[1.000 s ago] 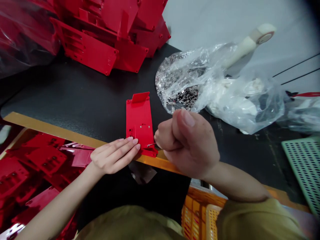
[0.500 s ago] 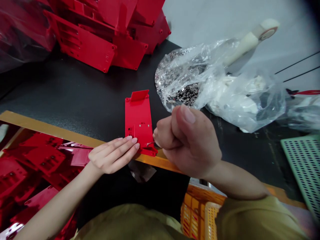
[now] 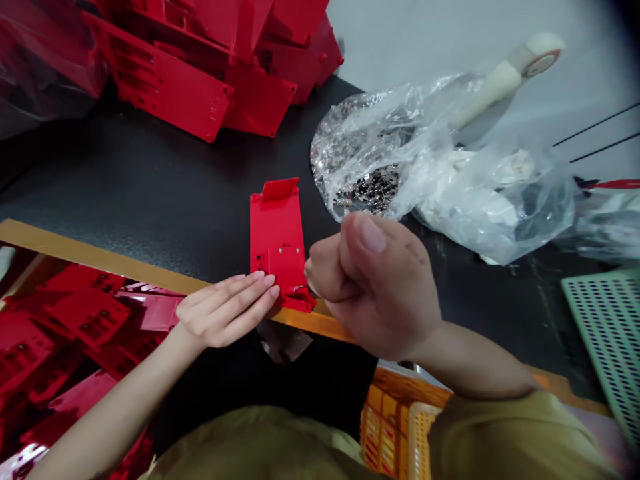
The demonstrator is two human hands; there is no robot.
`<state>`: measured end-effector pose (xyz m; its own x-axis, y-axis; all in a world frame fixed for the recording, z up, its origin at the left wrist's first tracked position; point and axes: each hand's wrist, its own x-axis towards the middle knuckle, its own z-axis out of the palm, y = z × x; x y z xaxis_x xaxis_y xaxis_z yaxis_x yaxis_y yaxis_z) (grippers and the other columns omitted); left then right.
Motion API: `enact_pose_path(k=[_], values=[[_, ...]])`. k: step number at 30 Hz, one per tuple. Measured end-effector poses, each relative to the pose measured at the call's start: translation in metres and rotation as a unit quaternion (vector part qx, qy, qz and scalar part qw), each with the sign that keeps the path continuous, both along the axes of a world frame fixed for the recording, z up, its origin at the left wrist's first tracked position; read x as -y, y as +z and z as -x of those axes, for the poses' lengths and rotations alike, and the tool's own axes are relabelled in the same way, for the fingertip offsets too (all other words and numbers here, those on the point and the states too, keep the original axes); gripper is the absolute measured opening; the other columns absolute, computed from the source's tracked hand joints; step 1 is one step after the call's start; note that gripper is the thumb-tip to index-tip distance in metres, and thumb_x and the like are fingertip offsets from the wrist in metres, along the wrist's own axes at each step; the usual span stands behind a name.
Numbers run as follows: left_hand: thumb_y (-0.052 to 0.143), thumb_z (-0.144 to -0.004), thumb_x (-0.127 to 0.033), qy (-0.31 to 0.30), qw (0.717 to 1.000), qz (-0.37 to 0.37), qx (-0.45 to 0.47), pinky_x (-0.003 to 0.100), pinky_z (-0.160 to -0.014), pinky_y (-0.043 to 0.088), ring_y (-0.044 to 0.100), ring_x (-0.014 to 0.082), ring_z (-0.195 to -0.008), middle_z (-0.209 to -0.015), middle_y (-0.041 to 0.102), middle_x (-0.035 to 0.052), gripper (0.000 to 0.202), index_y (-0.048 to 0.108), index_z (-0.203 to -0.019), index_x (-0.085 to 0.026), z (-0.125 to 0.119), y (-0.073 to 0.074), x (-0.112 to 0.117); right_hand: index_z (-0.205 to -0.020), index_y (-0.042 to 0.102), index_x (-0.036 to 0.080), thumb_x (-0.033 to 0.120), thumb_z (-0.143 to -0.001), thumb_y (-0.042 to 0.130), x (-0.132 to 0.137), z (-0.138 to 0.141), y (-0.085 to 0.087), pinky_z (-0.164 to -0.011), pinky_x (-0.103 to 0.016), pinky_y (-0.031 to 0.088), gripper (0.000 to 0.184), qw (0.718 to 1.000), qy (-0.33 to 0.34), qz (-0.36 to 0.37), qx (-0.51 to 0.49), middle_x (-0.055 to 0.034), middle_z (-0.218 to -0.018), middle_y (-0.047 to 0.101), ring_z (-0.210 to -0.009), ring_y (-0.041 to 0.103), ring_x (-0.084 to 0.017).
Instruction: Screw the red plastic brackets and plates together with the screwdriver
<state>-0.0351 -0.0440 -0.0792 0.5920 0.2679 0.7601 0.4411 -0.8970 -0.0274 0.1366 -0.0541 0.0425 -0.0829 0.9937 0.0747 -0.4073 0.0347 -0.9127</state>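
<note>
Presently, head view: red panel (image 3: 276,223) lies on black tabletop (image 3: 150,193), near end meeting tan edge strip (image 3: 315,325). Left hand (image 3: 225,309) rests flat on panel's left near part, fingers together. Right hand (image 3: 383,287) curls into fist beside panel's right edge, apparently pinching slender metal piece (image 3: 300,288); grip partly hidden. Panel stays put, right hand edges slightly closer: suggests fine, in-place work.

In front of me stretches a black table (image 3: 165,173), its near side trimmed with a yellowish-brown edge strip (image 3: 100,255). Beyond it, to my right, I see a pale grey wall (image 3: 425,40) with two thin dark lines (image 3: 595,125) slanting across it. Soft light leaves a dull shine on the tabletop.
</note>
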Motion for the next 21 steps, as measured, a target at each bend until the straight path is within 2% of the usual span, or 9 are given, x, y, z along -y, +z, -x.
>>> enact_pose_path(k=[5,10,12,15,17,19,21], values=[[0.066,-0.088,-0.011,-0.002,1.000,0.010,-0.009,0.024,-0.094,0.058,0.072,0.0165,-0.101,-0.109,0.075,0.0041,0.025,0.067,-0.113,-0.013,0.000,0.000,0.000,-0.046,0.036,0.019,0.031,-0.090,0.061,-0.010,-0.002,-0.009,-0.040,-0.028,0.015,0.051,1.000,-0.022,0.000,0.005,0.0066,-0.044,0.028,-0.039,0.016,-0.005],[0.065,-0.088,-0.011,-0.010,1.000,0.004,0.009,0.024,-0.096,0.057,0.071,0.0168,-0.104,-0.112,0.074,0.0058,0.030,0.065,-0.118,-0.013,0.001,-0.010,-0.001,-0.048,0.036,0.020,0.034,-0.091,0.059,-0.018,-0.002,-0.015,-0.040,-0.027,0.015,0.051,1.000,-0.014,-0.013,0.017,0.0060,-0.044,0.031,-0.039,0.020,-0.006],[0.064,-0.089,-0.013,-0.016,0.999,0.006,0.031,0.025,-0.096,0.056,0.070,0.0176,-0.107,-0.113,0.074,0.0062,0.032,0.064,-0.122,-0.014,0.001,-0.017,-0.002,-0.050,0.033,0.021,0.038,-0.088,0.062,-0.021,-0.005,-0.012,-0.038,-0.026,0.015,0.051,1.000,0.017,-0.005,0.018,0.0075,-0.043,0.028,-0.038,0.018,-0.005],[0.067,-0.087,-0.017,-0.007,0.999,0.031,0.042,0.024,-0.095,0.056,0.068,0.0182,-0.110,-0.115,0.073,0.0073,0.043,0.059,-0.129,-0.016,0.001,-0.023,0.001,-0.054,0.031,0.022,0.052,-0.084,0.063,-0.021,-0.012,-0.001,-0.036,-0.023,0.010,0.053,0.993,0.090,0.052,0.054,0.0099,-0.043,0.025,-0.037,0.014,-0.004],[0.068,-0.087,-0.018,-0.002,0.999,0.048,0.024,0.025,-0.097,0.054,0.069,0.0178,-0.109,-0.114,0.074,0.0071,0.046,0.057,-0.131,-0.017,0.000,-0.022,0.005,-0.058,0.039,0.020,0.052,-0.079,0.069,-0.014,-0.016,0.006,-0.037,-0.021,0.017,0.049,0.981,0.111,0.057,0.146,0.0096,-0.048,0.033,-0.040,0.022,-0.004],[0.066,-0.088,-0.019,0.000,0.998,0.063,0.002,0.029,-0.102,0.051,0.069,0.0169,-0.108,-0.113,0.074,0.0053,0.042,0.058,-0.129,-0.018,-0.001,-0.017,0.010,-0.062,0.047,0.018,0.043,-0.075,0.077,-0.004,-0.018,0.012,-0.045,-0.019,0.028,0.041,0.970,0.082,0.007,0.227,0.0080,-0.055,0.041,-0.048,0.034,-0.005],[0.064,-0.089,-0.019,0.001,0.997,0.070,-0.010,0.033,-0.106,0.048,0.069,0.0175,-0.107,-0.112,0.074,0.0052,0.037,0.060,-0.126,-0.018,-0.003,-0.010,0.016,-0.061,0.046,0.018,0.040,-0.078,0.075,0.003,-0.020,0.017,-0.050,-0.020,0.032,0.040,0.975,0.047,-0.049,0.212,0.0073,-0.057,0.041,-0.052,0.036,-0.005]])
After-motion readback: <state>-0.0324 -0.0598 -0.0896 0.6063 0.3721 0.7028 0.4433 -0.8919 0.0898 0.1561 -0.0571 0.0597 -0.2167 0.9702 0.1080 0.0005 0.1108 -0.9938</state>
